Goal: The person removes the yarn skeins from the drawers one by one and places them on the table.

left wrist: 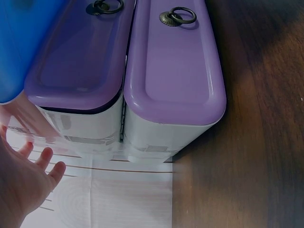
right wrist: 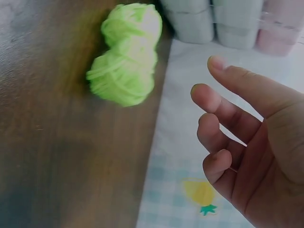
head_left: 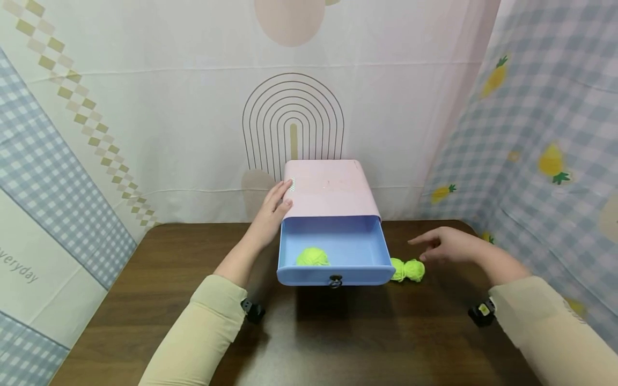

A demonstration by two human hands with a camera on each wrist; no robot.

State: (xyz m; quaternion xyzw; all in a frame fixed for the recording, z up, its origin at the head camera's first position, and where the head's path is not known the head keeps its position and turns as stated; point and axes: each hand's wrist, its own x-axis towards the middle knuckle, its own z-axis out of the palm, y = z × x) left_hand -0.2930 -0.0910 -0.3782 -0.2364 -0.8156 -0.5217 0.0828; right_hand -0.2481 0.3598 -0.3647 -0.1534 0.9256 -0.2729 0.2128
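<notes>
A small drawer cabinet (head_left: 328, 187) with a pink top stands at the back of the table, its blue drawer (head_left: 285, 276) pulled out toward me. Inside that drawer lies a bright green ball of yarn (head_left: 313, 257). My left hand (head_left: 268, 217) rests against the upper left side of the cabinet, fingers extended. To the drawer's right, a green skein of yarn (head_left: 407, 270), pinched in at the middle, lies on the table. Just behind and right of it hovers my right hand (head_left: 449, 245), fingers loosely bent and holding nothing; the right wrist view shows the skein (right wrist: 126, 57) apart from the fingers.
Below the blue drawer, two purple drawers (left wrist: 175, 61) with ring pulls show in the left wrist view. The brown wooden table (head_left: 193, 311) ends at a patterned cloth (head_left: 203, 134) hanging behind. A checked cloth (head_left: 545, 118) with pineapples hangs at the right.
</notes>
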